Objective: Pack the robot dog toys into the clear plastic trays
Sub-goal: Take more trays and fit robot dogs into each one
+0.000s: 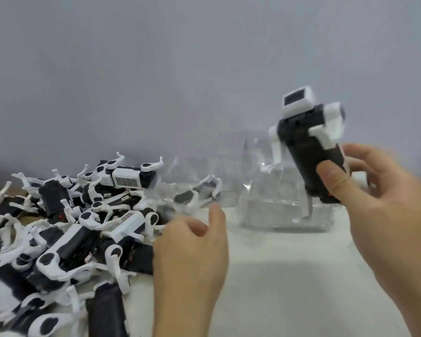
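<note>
Robot dog toy (309,152), black-bodied with white plastic legs, gripped upright in right hand (384,205), thumb across its rigid body; thin legs likely fragile. Left hand (190,254) loosely open, holding nothing, beside heaped toys (71,227) on white bench (289,276). Behind held toy, clear plastic trays (277,205); bare bench between.

Your right hand (384,190) grips a robot dog toy (309,147) above the clear trays (287,210); your left hand (192,251) hovers, fingers relaxed, beside the toy pile (66,227).
</note>
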A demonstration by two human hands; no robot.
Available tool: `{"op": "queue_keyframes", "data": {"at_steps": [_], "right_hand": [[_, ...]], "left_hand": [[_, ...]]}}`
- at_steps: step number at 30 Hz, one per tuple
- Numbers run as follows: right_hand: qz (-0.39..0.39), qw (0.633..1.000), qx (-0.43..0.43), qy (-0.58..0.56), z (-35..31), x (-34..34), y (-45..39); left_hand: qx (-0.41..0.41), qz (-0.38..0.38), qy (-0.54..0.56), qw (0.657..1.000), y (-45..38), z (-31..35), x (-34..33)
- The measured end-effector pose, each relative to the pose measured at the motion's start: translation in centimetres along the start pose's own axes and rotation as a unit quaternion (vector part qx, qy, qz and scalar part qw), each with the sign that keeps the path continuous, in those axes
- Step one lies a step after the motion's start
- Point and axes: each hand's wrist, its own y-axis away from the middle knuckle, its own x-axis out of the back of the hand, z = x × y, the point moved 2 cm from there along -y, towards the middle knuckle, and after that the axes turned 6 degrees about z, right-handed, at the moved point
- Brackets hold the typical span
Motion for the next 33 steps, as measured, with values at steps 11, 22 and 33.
{"op": "queue_keyframes", "data": {"at_steps": [11,22,33], "right_hand": [[-0.057,0.996,-0.035,0.063,1.8,-1.2,0.8],[-0.029,0.998,-0.034,0.051,1.0,-0.8,0.7],[0.016,0.998,0.01,0.063,-1.2,1.8,-0.6]], "left_hand": [[-0.028,0.031,-0.079,0.996,-3.0,-4.6,0.5],[-0.074,0.028,-0.022,0.997,-2.1,-1.1,2.5],[-0.035,-0.147,-0.45,0.88,2.6,1.8,0.8]]}}
